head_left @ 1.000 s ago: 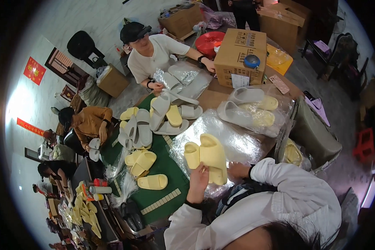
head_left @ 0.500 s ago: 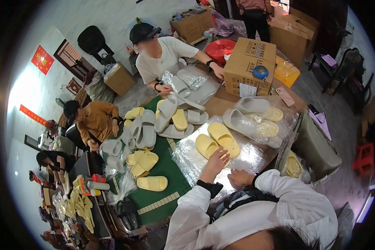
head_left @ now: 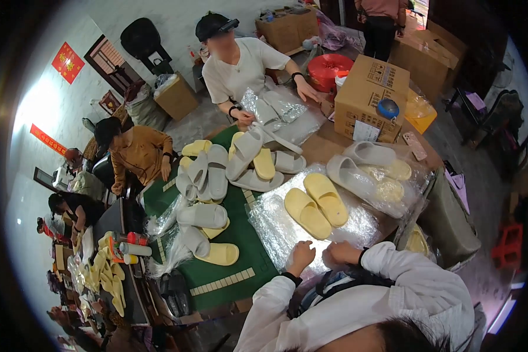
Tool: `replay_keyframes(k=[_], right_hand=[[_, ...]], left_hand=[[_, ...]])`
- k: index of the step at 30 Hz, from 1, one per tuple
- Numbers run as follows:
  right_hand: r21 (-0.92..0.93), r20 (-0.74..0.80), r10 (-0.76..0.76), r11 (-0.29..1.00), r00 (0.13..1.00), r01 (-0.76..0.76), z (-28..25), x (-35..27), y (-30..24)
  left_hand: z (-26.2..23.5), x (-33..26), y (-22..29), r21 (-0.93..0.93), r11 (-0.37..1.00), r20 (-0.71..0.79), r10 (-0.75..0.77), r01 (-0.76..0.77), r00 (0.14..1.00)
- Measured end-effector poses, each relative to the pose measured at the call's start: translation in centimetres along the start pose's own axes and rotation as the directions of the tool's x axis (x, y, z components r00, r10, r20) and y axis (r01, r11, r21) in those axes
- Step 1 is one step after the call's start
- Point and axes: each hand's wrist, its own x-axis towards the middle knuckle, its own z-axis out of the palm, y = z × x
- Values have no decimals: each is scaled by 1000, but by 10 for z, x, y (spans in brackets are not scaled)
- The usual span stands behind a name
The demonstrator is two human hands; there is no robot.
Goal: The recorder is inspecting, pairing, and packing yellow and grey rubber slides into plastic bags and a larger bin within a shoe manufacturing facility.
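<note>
A pair of pale yellow slides point(head_left: 316, 206) lies side by side on a stack of shiny clear plastic bags point(head_left: 268, 226) in front of me. My left hand point(head_left: 301, 258) is closed at the near edge of the top bag, just short of the slides' near ends. Close by on the right, my right hand point(head_left: 341, 254) is curled over the same near edge, its fingertips partly hidden. Both hands seem to pinch the film. To the right of the pair, grey slides point(head_left: 349, 176) and yellow ones lie bagged in clear plastic.
Loose grey slides point(head_left: 216, 173) and yellow slides point(head_left: 217, 254) cover the green table top point(head_left: 240, 284). A cardboard box point(head_left: 371, 97) stands at the far right, with a lined bin point(head_left: 452, 214) beside the table. Across from me a person point(head_left: 243, 64) handles a bagged grey pair; another sits left.
My left hand has drawn back from the yellow slides to the bag's near edge. At the table's left, grey slides now lie over the yellow ones. The whole view has shifted slightly.
</note>
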Motion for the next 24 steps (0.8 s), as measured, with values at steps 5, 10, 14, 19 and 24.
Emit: replay_keyframes(k=[5,10,14,19,24], right_hand=[[132,-97,57,990,994,-43,-36,18,-1],[189,-464,54,981,884,39,-68,33,-1],[161,-444,94,987,891,-24,-78,48,12],[157,-400,91,987,912,-30,-94,70,1],[155,-398,129,985,908,-72,-89,82,14]], left_hand=[[-17,-6,18,284,959,206,-77,15,975],[2,-15,6,387,918,191,7,-82,982],[-9,-6,22,312,950,221,-52,-19,974],[8,1,-13,298,945,-63,-124,137,990],[-43,11,10,474,874,-8,-119,109,993]])
